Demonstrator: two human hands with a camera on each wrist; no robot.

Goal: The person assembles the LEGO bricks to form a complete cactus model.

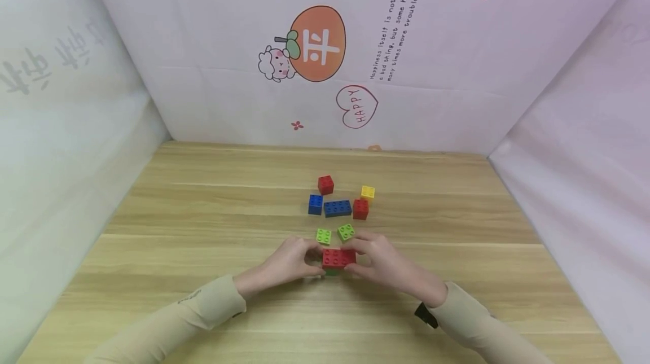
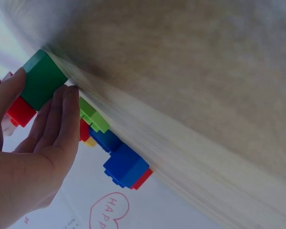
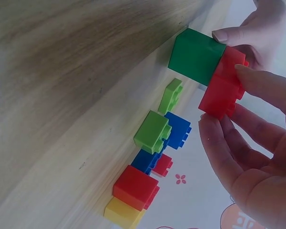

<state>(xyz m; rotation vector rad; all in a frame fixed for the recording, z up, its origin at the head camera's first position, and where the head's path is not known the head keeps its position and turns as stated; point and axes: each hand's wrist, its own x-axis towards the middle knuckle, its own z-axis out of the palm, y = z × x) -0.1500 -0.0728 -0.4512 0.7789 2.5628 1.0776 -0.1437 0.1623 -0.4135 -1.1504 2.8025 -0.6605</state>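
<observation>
A long red building brick (image 1: 332, 259) sits on top of a green brick (image 3: 196, 56) on the wooden table, overhanging it on the right. My left hand (image 1: 291, 261) pinches the green brick (image 2: 44, 78) between thumb and fingers, low on its left side. With thumb and fingers on opposite sides, my right hand (image 1: 382, 261) grips the overhanging part of the red brick (image 3: 221, 83). Just beyond the hands lie two light green bricks, a left one (image 1: 323, 236) and a right one (image 1: 346, 232).
Farther back stand a blue brick (image 1: 315, 204), a long dark blue brick (image 1: 337, 208), a red brick (image 1: 360, 209), another red brick (image 1: 326, 184) and a yellow brick (image 1: 368, 192). A printed white sheet (image 1: 228, 87) rises behind the wooden table (image 1: 203, 200), with white sheets on both sides.
</observation>
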